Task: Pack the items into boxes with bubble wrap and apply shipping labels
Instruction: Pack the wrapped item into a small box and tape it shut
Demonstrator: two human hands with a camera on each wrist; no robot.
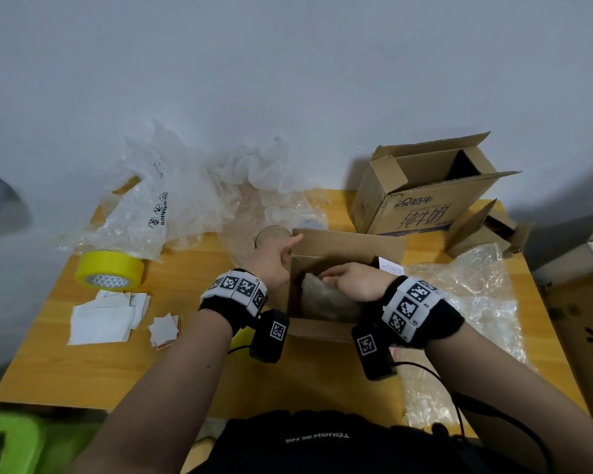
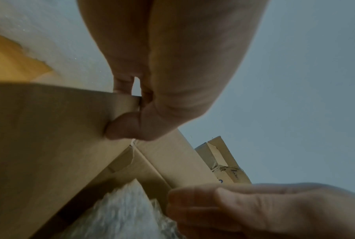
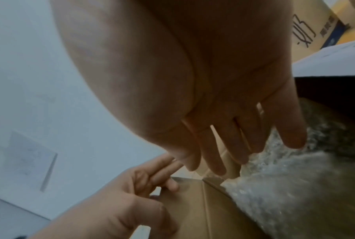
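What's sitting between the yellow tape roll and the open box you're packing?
In the head view, the left hand, pinching the box flap, lies between it and the tape roll; otherwise bare table.

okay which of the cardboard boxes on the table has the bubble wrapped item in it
The small plain box directly in front of the person, where both hands work. A bubble-wrapped bundle lies inside. The printed box behind stands open, showing only dark.

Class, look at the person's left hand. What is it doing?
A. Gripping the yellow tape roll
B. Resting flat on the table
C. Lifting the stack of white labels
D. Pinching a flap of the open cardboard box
D: the left hand pinches a flap of the open box, thumb on one face and fingers behind it.
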